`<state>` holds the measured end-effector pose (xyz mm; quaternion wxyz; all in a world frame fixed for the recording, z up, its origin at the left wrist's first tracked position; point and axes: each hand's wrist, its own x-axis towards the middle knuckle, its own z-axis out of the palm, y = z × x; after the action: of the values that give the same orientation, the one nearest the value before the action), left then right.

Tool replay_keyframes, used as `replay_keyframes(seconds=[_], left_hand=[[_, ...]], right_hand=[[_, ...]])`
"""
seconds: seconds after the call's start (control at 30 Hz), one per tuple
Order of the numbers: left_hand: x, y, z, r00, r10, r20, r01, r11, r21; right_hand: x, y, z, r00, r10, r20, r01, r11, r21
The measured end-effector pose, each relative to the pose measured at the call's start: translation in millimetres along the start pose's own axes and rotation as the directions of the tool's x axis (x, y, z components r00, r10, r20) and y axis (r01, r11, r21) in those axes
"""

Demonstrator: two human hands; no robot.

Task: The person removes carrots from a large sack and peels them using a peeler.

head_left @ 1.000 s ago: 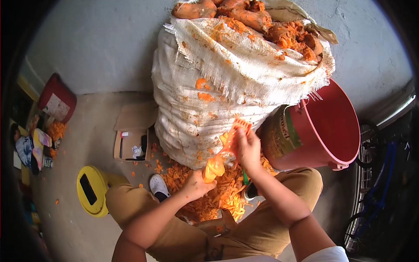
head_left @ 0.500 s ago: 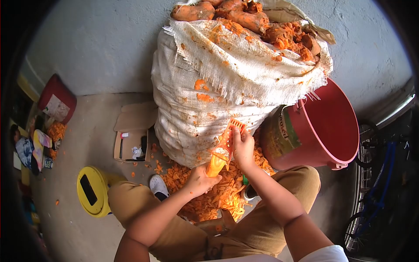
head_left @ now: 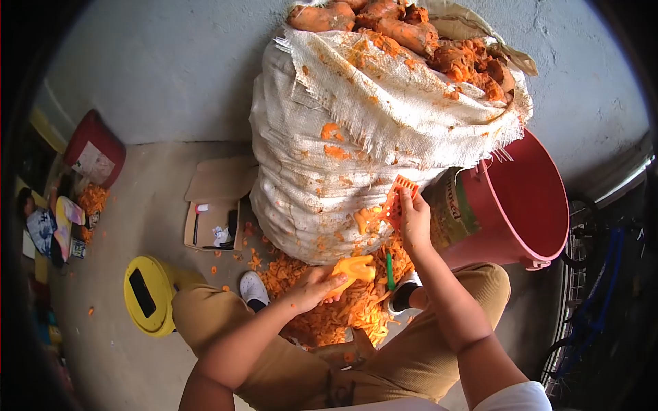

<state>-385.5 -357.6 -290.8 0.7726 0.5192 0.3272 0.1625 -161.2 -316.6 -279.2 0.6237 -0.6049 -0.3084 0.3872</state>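
Observation:
My left hand [head_left: 314, 288] is wrapped round a peeled orange root [head_left: 355, 270], above a heap of orange shavings [head_left: 329, 320] between my feet. Up and to the right, my right hand [head_left: 415, 220] grips an orange slotted peeler [head_left: 399, 198] in front of the white woven sack [head_left: 295, 157]. Orange shavings hang beside the peeler. The peeler and the root are apart. A green handle [head_left: 390, 272] sticks up from the heap near my right shoe. Brown-orange roots [head_left: 404, 33] lie on top of the sack.
Right of the sack leans a large red bucket [head_left: 490, 205]. At the left are an open cardboard box [head_left: 211, 236] with small items and a yellow container [head_left: 147, 294] bearing a phone. Another person [head_left: 51, 222] sits at the far left by a red bin [head_left: 96, 149].
The peeler in my right hand has moved away from the root, up and to the right. My left hand has tilted the root to the right. The whole view has shifted slightly.

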Motion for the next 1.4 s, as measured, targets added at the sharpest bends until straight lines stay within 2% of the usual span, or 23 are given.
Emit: replay_keyframes(seconds=[0.07,0.1,0.17,0.2,0.27,0.4,0.5,0.6,0.7,0.83,0.9,0.93,0.97,1.07,1.13,1.2,1.23,1.33,1.37,1.4], left_hand=[[3.4,-4.5,-3.8,0.999,0.023,0.025,-0.023,1.000,-0.019],[2.9,-0.8,-3.0,1.000,0.006,-0.013,-0.006,0.999,-0.048],[2.0,9.4,-1.6,0.996,-0.039,-0.086,0.030,0.994,-0.106],[2.4,9.3,-3.3,0.994,-0.067,-0.087,0.061,0.996,-0.063],[4.1,6.5,-7.4,0.989,-0.122,-0.089,0.124,0.992,0.025],[5.1,3.6,-6.5,0.991,-0.098,-0.096,0.095,0.995,-0.037],[6.2,0.6,-5.7,0.988,-0.098,-0.119,0.096,0.995,-0.029],[7.4,-0.5,-5.9,0.988,-0.106,-0.114,0.105,0.994,-0.009],[8.9,-3.9,-4.6,0.995,-0.057,-0.084,0.054,0.998,-0.041],[6.9,1.7,-3.9,0.990,-0.138,-0.003,0.137,0.987,-0.082],[4.2,8.9,-4.1,0.974,-0.211,0.076,0.215,0.976,-0.044],[3.7,9.9,-2.3,0.975,-0.206,0.079,0.205,0.979,0.020],[3.9,10.7,0.2,0.976,-0.201,0.084,0.194,0.977,0.084],[3.9,19.6,8.6,0.980,-0.195,0.025,0.183,0.951,0.251],[5.5,22.5,13.5,0.988,-0.142,-0.054,0.152,0.910,0.385],[8.5,16.0,19.5,0.984,0.148,-0.095,-0.095,0.904,0.417],[9.5,11.1,21.0,0.951,0.289,-0.110,-0.216,0.874,0.435],[14.0,-0.6,16.6,0.966,0.139,-0.218,-0.028,0.894,0.447],[14.3,-2.2,15.1,0.962,0.135,-0.239,-0.005,0.878,0.478],[13.7,-0.5,16.0,0.957,0.131,-0.260,0.019,0.862,0.506]], right_hand=[[-2.2,6.7,0.1,0.996,-0.071,0.054,0.076,0.993,-0.091],[-3.3,7.3,0.9,0.995,-0.065,0.074,0.070,0.995,-0.066],[-3.5,6.0,0.4,0.996,-0.059,0.068,0.068,0.989,-0.132],[-4.1,5.7,-0.3,0.997,-0.055,0.061,0.065,0.984,-0.164],[-3.9,6.1,-1.6,0.995,-0.067,0.073,0.077,0.985,-0.153],[-7.3,3.3,-4.1,0.992,-0.058,0.111,0.074,0.987,-0.144],[-10.3,3.7,-3.5,0.990,-0.005,0.144,0.029,0.986,-0.166],[-13.8,2.8,-0.8,0.986,-0.034,0.164,0.058,0.988,-0.142],[-16.1,-2.8,-0.4,0.985,-0.012,0.170,0.032,0.993,-0.111],[-14.2,-1.1,-0.8,0.982,0.020,0.186,0.000,0.994,-0.106],[-14.6,2.0,3.5,0.973,0.074,0.221,-0.093,0.993,0.079],[-15.7,2.6,6.9,0.966,0.097,0.240,-0.140,0.975,0.170],[-18.1,2.3,8.8,0.953,0.131,0.273,-0.185,0.965,0.185],[-37.3,-2.6,19.9,0.931,0.154,0.330,-0.155,0.988,-0.021],[-55.1,2.6,31.1,0.961,-0.031,0.273,0.088,0.976,-0.198],[-66.0,14.5,36.6,0.942,-0.282,0.180,0.327,0.893,-0.310],[-64.3,17.9,35.0,0.957,-0.251,0.147,0.287,0.898,-0.333],[-53.6,8.3,35.9,0.977,-0.203,0.059,0.211,0.922,-0.324],[-54.7,-0.3,35.5,0.994,-0.110,0.021,0.112,0.967,-0.227],[-35.8,33.7,27.3,0.974,-0.227,0.001,0.211,0.905,-0.369]])
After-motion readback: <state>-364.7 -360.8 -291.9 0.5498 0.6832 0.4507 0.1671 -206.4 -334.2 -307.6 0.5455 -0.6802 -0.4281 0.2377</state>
